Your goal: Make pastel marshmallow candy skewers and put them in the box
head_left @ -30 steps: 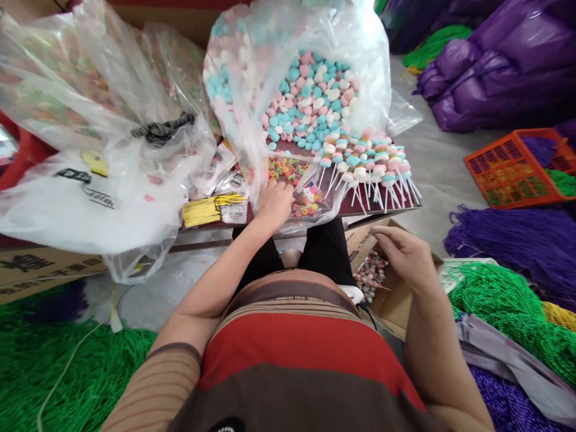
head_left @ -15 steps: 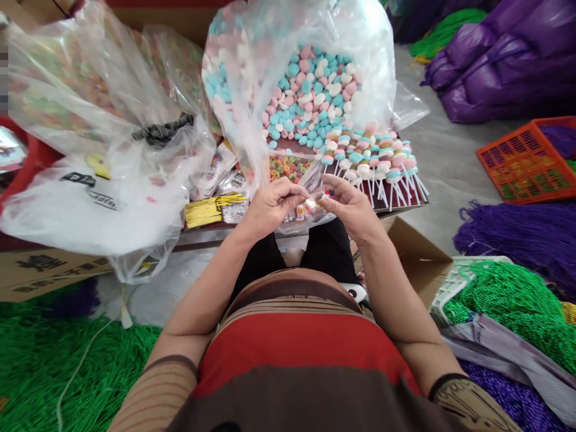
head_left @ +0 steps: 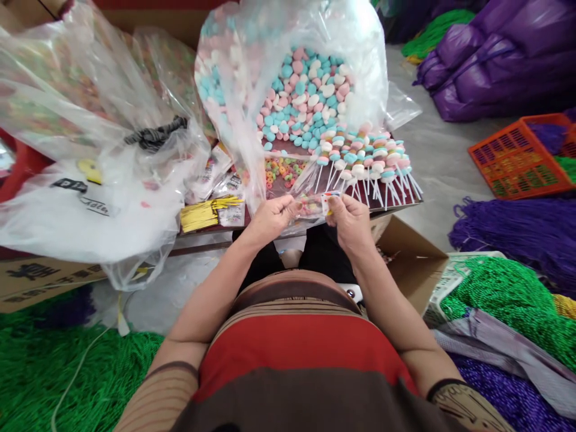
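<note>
Between my hands a small clear candy bag (head_left: 311,207) is stretched sideways, with pinkish candy inside and a colourful printed part at its right end. My left hand (head_left: 271,219) pinches its left end. My right hand (head_left: 354,223) grips the printed end between thumb and fingers. Just beyond lie loose ring-shaped gummies (head_left: 287,170) in several colours. To the right of them, marshmallow skewers (head_left: 357,153) on white sticks are piled at the table edge. Yellow twist ties (head_left: 198,216) lie left of my left hand, beside some printed packets (head_left: 215,171).
A big clear bag of pink, blue and white marshmallows (head_left: 310,90) stands open at the back. Other plastic bags (head_left: 130,192) cover the left. An open cardboard box (head_left: 411,264), an orange crate (head_left: 517,159) and green cord bundles (head_left: 517,300) are at the right.
Both hands have moved slightly down towards me. The right hand has closed on the printed end, and the bag is now stretched out and plainly visible. The view has shifted slightly.
</note>
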Demonstrator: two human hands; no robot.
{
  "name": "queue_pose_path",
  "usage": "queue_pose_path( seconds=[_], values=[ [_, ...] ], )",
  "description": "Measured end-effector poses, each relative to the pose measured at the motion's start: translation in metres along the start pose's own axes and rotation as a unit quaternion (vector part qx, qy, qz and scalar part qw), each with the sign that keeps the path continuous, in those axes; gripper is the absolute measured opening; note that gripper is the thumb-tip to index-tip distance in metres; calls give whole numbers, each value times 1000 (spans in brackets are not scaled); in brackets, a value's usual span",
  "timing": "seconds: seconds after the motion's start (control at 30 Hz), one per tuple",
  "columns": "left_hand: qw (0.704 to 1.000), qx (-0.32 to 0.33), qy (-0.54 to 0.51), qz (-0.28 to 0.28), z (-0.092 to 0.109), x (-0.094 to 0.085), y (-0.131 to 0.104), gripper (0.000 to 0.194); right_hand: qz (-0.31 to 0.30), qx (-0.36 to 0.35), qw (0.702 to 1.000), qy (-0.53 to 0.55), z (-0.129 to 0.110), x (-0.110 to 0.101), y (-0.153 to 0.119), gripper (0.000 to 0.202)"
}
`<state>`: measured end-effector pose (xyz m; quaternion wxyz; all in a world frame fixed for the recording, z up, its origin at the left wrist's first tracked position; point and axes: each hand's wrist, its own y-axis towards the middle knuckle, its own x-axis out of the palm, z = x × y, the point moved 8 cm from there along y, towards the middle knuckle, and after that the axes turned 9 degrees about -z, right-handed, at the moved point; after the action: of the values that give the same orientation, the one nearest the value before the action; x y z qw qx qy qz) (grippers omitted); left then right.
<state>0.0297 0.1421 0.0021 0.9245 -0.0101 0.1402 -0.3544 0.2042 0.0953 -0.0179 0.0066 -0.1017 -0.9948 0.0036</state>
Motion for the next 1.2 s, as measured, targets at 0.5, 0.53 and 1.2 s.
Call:
queue_pose_path(
  seconds=[0.5, 0.53, 1.2],
  values=[
    [982, -4, -151, 117, -35, -5, 0, 53, -75, 63, 987, -124, 1, 23, 1, 73],
    [977, -3, -165, 136, -39, -9, -1, 55, -100, 64, 982, -148, -4, 24, 6, 74],
    [902, 77, -390, 169, -33, -26, -8, 62, 152, 39, 855, -495, -12, -52, 74, 62]
  ],
)
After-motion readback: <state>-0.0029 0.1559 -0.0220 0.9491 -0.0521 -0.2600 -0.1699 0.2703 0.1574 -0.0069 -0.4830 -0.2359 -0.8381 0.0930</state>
